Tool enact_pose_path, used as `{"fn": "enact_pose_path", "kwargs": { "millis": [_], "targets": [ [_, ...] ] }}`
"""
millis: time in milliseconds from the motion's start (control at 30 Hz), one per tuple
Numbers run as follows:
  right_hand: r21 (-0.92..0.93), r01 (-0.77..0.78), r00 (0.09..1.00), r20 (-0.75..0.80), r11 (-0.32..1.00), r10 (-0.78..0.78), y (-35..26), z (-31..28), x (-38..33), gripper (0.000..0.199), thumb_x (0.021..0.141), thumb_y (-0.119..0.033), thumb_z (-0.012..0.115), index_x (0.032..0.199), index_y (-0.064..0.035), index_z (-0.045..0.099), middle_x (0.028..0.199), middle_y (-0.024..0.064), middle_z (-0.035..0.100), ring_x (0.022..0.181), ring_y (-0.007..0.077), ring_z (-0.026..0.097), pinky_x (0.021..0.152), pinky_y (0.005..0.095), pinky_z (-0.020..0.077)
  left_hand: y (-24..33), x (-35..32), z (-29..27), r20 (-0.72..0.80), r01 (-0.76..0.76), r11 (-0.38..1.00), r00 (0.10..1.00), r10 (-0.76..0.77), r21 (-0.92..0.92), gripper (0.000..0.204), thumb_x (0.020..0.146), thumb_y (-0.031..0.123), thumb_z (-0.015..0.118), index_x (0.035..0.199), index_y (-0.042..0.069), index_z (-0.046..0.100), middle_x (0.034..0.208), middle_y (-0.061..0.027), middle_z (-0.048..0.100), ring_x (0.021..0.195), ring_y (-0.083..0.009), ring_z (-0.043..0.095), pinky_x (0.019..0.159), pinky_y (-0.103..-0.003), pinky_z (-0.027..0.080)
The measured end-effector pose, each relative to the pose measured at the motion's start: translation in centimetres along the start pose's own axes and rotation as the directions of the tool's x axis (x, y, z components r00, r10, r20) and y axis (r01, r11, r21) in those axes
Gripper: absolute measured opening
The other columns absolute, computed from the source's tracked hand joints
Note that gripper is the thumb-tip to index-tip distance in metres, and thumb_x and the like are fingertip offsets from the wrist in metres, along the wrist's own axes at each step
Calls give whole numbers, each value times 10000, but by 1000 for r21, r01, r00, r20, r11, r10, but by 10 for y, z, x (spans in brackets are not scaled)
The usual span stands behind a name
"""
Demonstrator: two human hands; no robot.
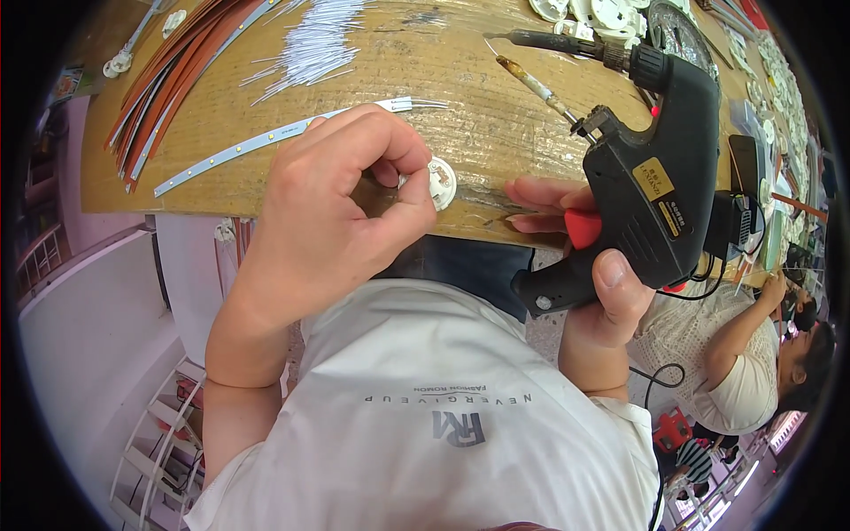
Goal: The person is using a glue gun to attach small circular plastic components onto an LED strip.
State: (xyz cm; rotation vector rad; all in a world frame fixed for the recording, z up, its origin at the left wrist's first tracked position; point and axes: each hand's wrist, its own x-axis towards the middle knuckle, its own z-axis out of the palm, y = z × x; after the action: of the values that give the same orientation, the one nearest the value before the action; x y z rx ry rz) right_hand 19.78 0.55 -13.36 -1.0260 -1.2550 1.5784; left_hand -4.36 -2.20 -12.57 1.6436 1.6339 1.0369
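My left hand (341,195) is closed, thumb and index finger pinching the edge of a small round white plastic piece (443,184) at the table's near edge. In my right hand (613,305) is a black soldering gun (651,177), gripped by its handle beside a red trigger. The gun's dark tip and a thin brownish feed tube (536,86) point left over the table, apart from the round piece. Just beyond my left hand lies a white LED strip (235,154), with a white connector (401,104) and thin wires at its right end. My left hand partly covers the strip.
A pile of thin white wires (314,44) lies at the back of the wooden table (478,133). Brown and white strips (173,80) are stacked at the left. White round parts (611,13) crowd the back right. Another person (730,354) sits at the right.
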Motion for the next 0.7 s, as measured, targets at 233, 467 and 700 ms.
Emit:
{"fn": "enact_pose_path", "kwargs": {
  "millis": [233, 467, 700],
  "targets": [
    [7, 0, 1000, -13, 1000, 0, 0, 1, 0, 649, 893, -448, 660, 1263, 85, 628, 1210, 373, 711, 1116, 483, 743, 929, 519, 651, 1, 8, -6, 58, -50, 997, 997, 47, 57, 88, 816, -84, 720, 851, -23, 667, 899, -78, 737, 799, -149, 686, 731, -273, 538],
    [32, 8, 1000, 4, 999, -8, 1, -2, 0, 639, 901, -432, 664, 1271, 88, 626, 1214, 353, 718, 1115, 451, 744, 936, 505, 644, 4, 12, -10, 114, -18, 999, 993, 14, 34, 87, 825, -82, 724, 874, -30, 674, 894, -76, 733, 796, -130, 676, 722, -270, 544],
    [130, -11, 995, 97, 992, -2, 3, -10, 0, 592, 951, -350, 701, 1377, 54, 624, 1317, 287, 716, 1207, 342, 707, 1037, 449, 577, 3, 20, -16, 202, -8, 1000, 979, 2, 28, 85, 855, -79, 724, 913, -34, 682, 864, -50, 719, 755, -95, 654, 701, -260, 554]
  ]
}}
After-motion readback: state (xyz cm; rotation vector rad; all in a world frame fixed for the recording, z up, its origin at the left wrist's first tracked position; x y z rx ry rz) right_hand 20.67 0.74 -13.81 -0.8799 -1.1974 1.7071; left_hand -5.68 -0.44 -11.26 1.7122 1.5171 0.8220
